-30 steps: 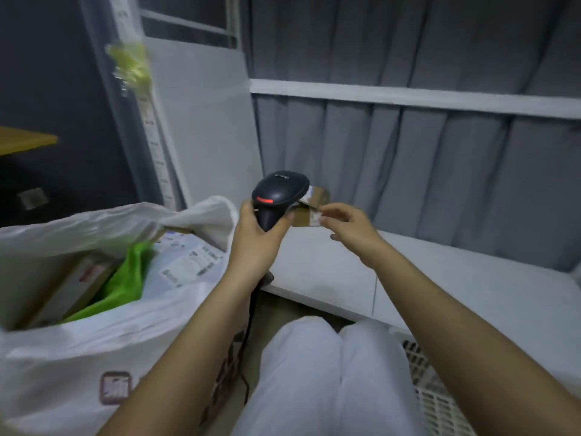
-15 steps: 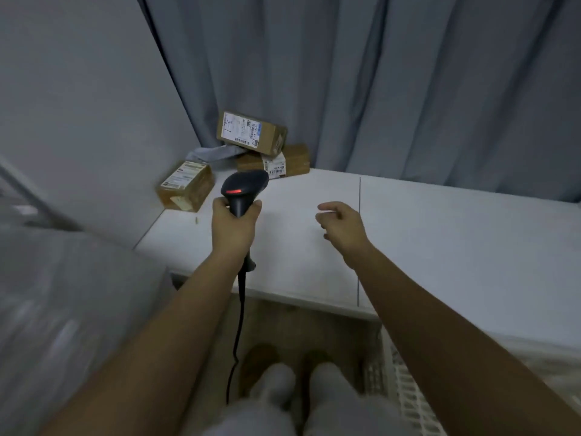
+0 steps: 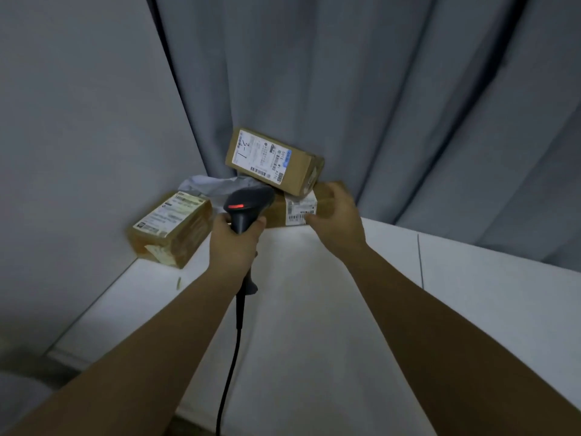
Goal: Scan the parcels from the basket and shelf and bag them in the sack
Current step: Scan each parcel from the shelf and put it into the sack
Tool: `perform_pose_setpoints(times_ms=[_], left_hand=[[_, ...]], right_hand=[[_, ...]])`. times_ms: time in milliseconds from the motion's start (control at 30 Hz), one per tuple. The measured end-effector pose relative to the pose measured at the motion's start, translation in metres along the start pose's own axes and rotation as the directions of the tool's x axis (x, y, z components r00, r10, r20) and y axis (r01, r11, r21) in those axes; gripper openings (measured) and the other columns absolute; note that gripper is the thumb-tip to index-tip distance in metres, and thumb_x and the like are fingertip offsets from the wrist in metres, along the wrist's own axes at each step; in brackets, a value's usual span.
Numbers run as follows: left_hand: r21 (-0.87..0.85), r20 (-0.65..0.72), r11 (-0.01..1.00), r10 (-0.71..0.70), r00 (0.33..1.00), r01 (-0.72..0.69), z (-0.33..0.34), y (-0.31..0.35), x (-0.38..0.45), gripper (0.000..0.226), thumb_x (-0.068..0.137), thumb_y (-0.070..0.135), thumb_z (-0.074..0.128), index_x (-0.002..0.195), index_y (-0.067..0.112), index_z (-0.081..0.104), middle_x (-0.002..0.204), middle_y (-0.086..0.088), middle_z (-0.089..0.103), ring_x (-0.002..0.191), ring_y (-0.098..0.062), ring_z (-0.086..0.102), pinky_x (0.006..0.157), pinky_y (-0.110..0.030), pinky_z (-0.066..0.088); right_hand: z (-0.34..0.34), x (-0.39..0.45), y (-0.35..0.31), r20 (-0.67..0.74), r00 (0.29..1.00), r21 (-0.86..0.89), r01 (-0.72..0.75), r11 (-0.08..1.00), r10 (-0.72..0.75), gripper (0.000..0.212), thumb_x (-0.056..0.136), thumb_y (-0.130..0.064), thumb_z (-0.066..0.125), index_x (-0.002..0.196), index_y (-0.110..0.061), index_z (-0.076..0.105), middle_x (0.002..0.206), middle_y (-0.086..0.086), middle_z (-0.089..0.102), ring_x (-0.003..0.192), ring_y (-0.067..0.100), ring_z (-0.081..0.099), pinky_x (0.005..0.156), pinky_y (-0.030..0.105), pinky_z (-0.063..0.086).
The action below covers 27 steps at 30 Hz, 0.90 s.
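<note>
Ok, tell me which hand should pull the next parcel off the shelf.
Right. The right hand already grasps the lower brown parcel, while the left hand grips the scanner.

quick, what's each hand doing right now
Left hand: grips the barcode scanner.
Right hand: fingers curled around the lower cardboard parcel on the shelf.

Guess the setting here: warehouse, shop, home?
Probably a small parcel-sorting corner, perhaps makeshift. Labelled cardboard parcels are piled on a white shelf, the left hand grips a corded barcode scanner, and a grey curtain hangs behind.
</note>
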<state>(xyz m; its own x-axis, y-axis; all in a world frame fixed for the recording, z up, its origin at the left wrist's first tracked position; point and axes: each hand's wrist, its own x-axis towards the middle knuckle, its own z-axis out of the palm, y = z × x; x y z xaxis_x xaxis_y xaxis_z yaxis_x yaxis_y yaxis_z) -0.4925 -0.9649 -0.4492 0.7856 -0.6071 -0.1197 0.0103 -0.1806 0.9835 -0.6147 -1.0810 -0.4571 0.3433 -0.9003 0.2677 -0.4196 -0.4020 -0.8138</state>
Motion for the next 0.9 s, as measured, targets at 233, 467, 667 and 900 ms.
perform_pose_setpoints(times_ms=[233,467,667,900], left_hand=[[-0.036,-0.005,0.999,0.001,1.0,-0.001,0.003,-0.016,0.049,0.038,0.087,0.025,0.07,0.118,0.01,0.053,0.095,-0.004,0.062,0.071,-0.009,0.06,0.045,-0.012,0.045],[-0.063,0.03,0.998,-0.029,0.999,0.031,0.004,-0.032,0.062,0.041,0.086,0.026,0.07,0.12,0.013,0.052,0.098,-0.004,0.063,0.076,-0.011,0.063,0.055,-0.02,0.049],[-0.107,-0.051,0.994,0.03,0.998,-0.035,-0.001,-0.026,0.04,0.032,0.088,0.024,0.068,0.115,0.017,0.051,0.091,0.0,0.061,0.078,-0.013,0.061,0.059,-0.022,0.048],[-0.22,-0.178,0.965,0.102,0.979,-0.141,-0.006,0.0,-0.028,0.034,0.09,0.026,0.065,0.118,0.022,0.047,0.085,0.008,0.057,0.056,0.006,0.057,0.062,-0.022,0.05]], right_hand=[[0.043,0.081,0.006,0.067,0.987,-0.491,0.16,0.856,-0.146,0.114,0.075,-0.039,0.08,0.155,-0.02,0.001,0.161,0.007,0.009,0.147,0.031,0.013,0.113,0.052,0.027],[0.069,0.112,0.016,0.051,0.949,-0.687,0.26,0.678,-0.312,0.102,0.076,-0.037,0.079,0.152,-0.012,0.015,0.148,0.012,0.031,0.137,0.03,0.03,0.107,0.041,0.035],[0.055,0.059,0.028,-0.284,0.885,-0.434,0.225,0.873,-0.369,0.068,0.071,-0.037,0.075,0.125,-0.001,0.054,0.114,0.014,0.059,0.102,0.03,0.056,0.089,0.04,0.047],[-0.021,-0.064,0.025,-0.209,0.975,-0.095,0.054,0.994,-0.073,0.103,0.054,-0.021,0.092,0.141,-0.006,0.039,0.134,0.014,0.043,0.121,0.027,0.04,0.094,0.027,0.029]])
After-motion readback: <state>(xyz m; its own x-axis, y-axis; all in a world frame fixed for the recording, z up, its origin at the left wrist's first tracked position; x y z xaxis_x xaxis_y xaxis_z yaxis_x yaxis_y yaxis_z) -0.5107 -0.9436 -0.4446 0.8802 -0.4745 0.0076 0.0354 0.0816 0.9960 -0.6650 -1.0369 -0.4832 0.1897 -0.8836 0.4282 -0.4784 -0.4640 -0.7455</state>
